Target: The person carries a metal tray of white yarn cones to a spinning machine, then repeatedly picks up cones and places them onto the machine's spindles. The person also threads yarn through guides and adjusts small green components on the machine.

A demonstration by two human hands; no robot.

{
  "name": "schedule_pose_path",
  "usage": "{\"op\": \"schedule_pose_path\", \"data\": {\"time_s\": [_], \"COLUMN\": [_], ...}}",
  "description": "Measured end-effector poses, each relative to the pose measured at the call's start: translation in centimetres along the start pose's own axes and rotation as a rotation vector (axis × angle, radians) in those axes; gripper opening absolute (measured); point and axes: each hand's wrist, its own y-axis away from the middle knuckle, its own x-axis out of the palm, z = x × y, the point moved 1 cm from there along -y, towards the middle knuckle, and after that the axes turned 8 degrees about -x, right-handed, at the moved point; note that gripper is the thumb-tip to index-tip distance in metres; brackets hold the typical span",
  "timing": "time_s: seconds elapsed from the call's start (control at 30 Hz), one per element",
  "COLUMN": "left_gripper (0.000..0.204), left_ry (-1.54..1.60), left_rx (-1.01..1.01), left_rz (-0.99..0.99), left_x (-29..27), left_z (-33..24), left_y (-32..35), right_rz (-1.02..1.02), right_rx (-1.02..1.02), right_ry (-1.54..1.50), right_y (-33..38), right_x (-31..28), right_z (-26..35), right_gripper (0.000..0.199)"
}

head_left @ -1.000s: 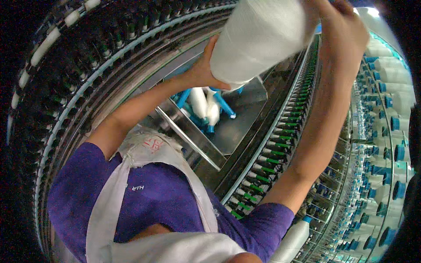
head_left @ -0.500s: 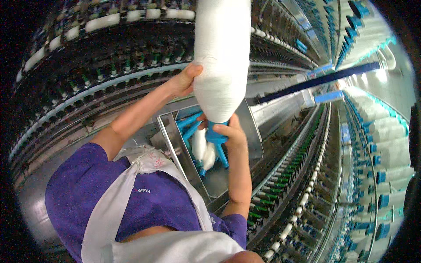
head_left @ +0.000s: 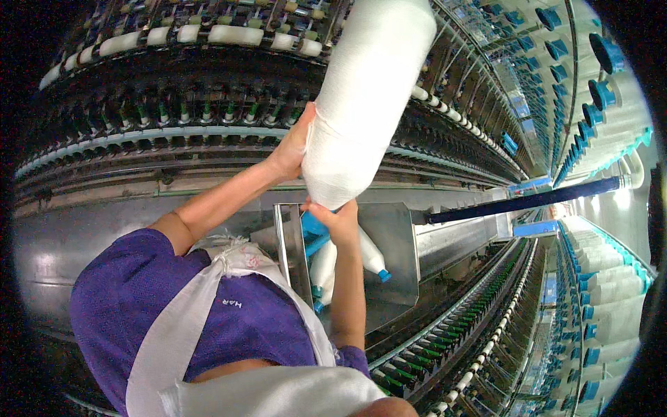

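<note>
A large white roving bobbin [head_left: 365, 97] is held up high, tilted, between both hands. My left hand [head_left: 292, 149] presses flat against its left side. My right hand [head_left: 337, 219] cups it from underneath at its lower end. Below the hands stands a metal cart tray [head_left: 396, 236] with a few white bobbins on blue tubes [head_left: 333, 264] lying in it. My purple sleeves and a white apron strap [head_left: 201, 306] fill the lower left.
Long rows of spindles [head_left: 174, 115] run along the spinning frame on the left, with small white bobbins [head_left: 208, 35] above. Another frame with green spindles [head_left: 445, 333] lies to the right. Big white bobbins on blue holders [head_left: 604, 278] hang at far right. A dark blue bar [head_left: 528, 201] crosses behind the cart.
The big bobbin swung from upper right toward the centre and stands more upright. My right hand came off its top and moved under its lower end; the left hand stayed on its side.
</note>
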Motion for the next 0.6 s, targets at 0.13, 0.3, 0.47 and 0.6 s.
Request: {"op": "schedule_pose_path", "data": {"time_s": [0.13,0.3,0.47,0.6], "left_gripper": [0.046,0.032,0.028,0.031], "left_ry": [0.079,0.430,0.937,0.763], "left_rx": [-0.053,0.004,-0.124,-0.352], "left_rz": [-0.159,-0.109,0.126,0.378], "left_x": [-1.2,-4.2,-4.4,-1.4], "left_z": [-1.0,-3.3,-7.1,-7.1], "left_y": [0.0,-1.0,0.4,5.6], "right_rz": [0.048,-0.171,-0.384,-0.465], "right_rx": [-0.047,-0.165,-0.171,-0.109], "right_ry": [0.041,0.129,0.308,0.572], "right_y": [-0.8,-1.5,-2.2,-2.5], "right_x": [1.7,4.0,4.1,3.5], "right_z": [-0.4,-0.9,-0.7,-0.4], "right_gripper": [0.043,0.044,0.071,0.091]}}
